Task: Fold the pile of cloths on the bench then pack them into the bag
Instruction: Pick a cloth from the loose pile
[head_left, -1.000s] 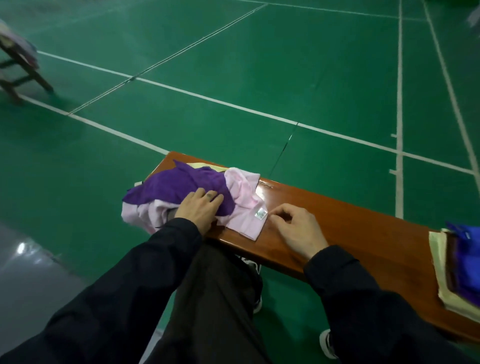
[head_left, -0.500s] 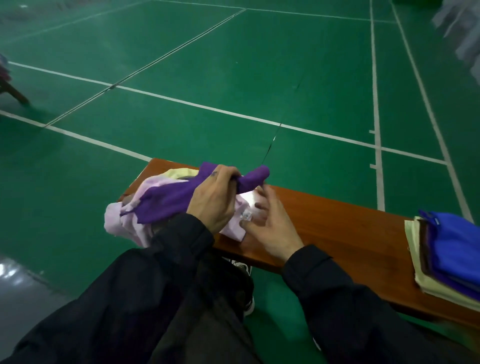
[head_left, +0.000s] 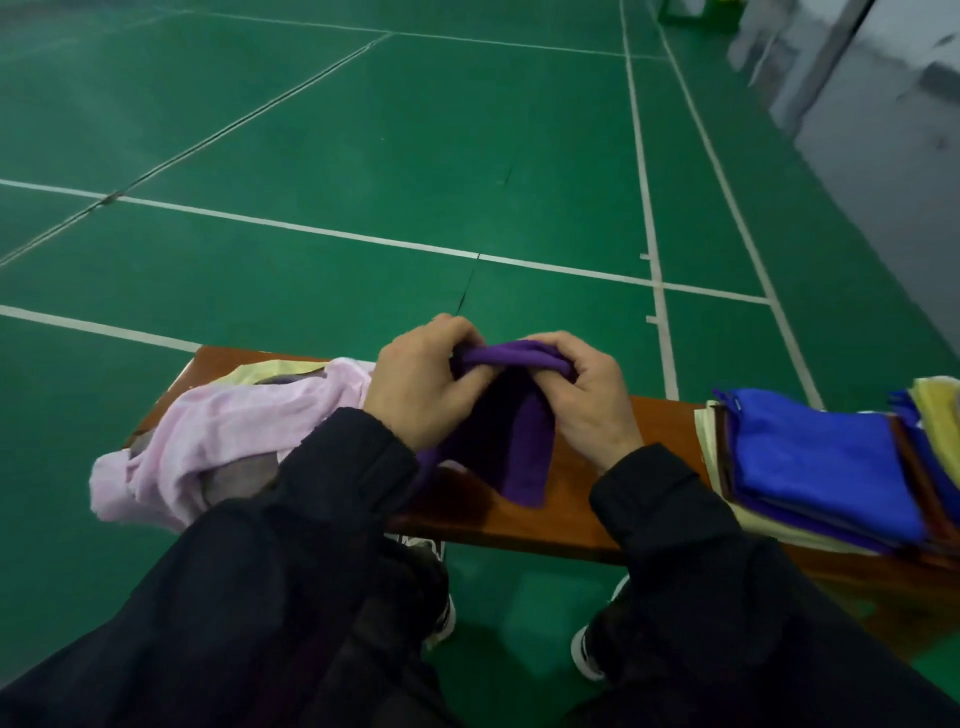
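Above the bench (head_left: 576, 519), both hands grip the purple cloth (head_left: 511, 441) — left hand (head_left: 423, 387) and right hand (head_left: 587, 400) bunching its top edge between them, the rest hanging down. Left of the hands lies the pink cloth (head_left: 228, 436) — right of them, a folded stack (head_left: 815, 467).

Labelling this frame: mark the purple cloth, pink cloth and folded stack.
purple cloth (head_left: 522, 447), head view, on the hanging part below both hands.
pink cloth (head_left: 234, 426), head view, on its crumpled middle.
folded stack (head_left: 810, 457), head view, on the blue top cloth.
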